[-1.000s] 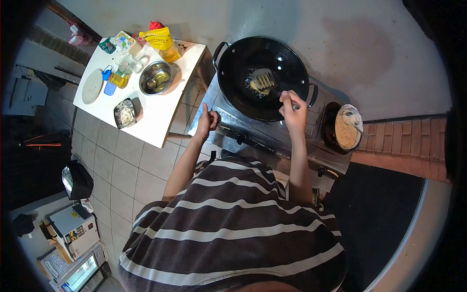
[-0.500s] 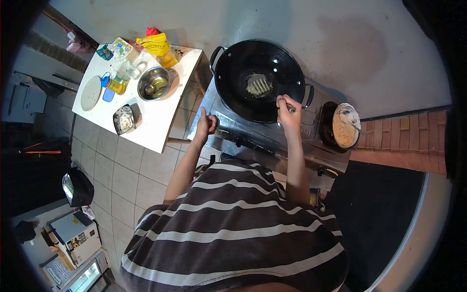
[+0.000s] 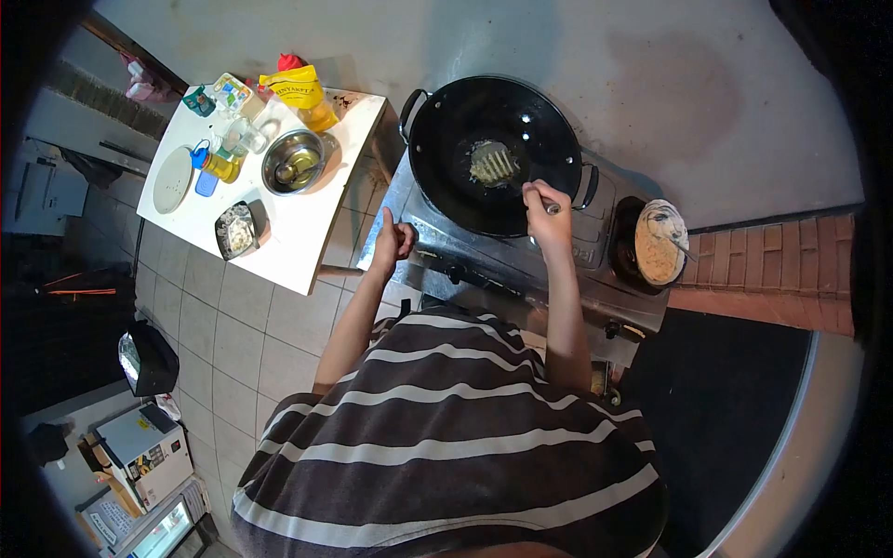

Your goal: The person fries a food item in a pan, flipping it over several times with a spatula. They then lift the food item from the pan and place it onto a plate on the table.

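Observation:
A black wok (image 3: 456, 121) with two loop handles sits on the steel gas stove (image 3: 595, 219). My right hand (image 3: 547, 214) is wrapped round the handle of a slotted spatula (image 3: 498, 166), whose head lies over a pale, wet-looking patch on the wok's bottom. My left hand (image 3: 393, 243) hangs at the stove's left front, touching nothing, with the thumb up and the fingers curled in. On the stove's right, a bowl of orange-beige batter (image 3: 659, 251) has a spoon leaning in it.
The white table (image 3: 288, 246) at the left bears a steel bowl (image 3: 294, 162), a dark dish with white food (image 3: 237, 230), a plate (image 3: 173, 179), bottles and a yellow pouch (image 3: 296, 88). A brick ledge (image 3: 767, 265) adjoins the stove's right side.
My right hand and the spatula have shifted very slightly left in the wok. My left hand has hardly moved.

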The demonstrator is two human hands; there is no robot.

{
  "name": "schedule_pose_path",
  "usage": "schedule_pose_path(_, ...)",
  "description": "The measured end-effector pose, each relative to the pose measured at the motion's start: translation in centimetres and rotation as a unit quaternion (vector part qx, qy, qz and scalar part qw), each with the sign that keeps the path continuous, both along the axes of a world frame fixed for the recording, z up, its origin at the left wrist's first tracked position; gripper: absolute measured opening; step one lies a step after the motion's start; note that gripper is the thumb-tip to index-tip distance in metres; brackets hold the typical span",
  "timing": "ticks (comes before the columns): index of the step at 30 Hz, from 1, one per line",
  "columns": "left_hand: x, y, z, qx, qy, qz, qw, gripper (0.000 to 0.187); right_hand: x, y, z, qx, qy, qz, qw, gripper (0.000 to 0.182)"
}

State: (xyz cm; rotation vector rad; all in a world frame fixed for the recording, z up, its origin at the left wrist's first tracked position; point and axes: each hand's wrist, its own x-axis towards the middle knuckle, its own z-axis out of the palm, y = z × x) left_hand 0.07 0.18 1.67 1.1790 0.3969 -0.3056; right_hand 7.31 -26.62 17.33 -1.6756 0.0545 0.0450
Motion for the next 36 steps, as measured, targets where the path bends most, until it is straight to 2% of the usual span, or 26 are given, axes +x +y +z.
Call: schedule_pose_path(36,0.22,0.28,-0.71,0.014,-0.003,-0.017,1.0,0.08,0.03,-0.43,-0.62,-0.004,-0.024,0.011,1.0,0.025)
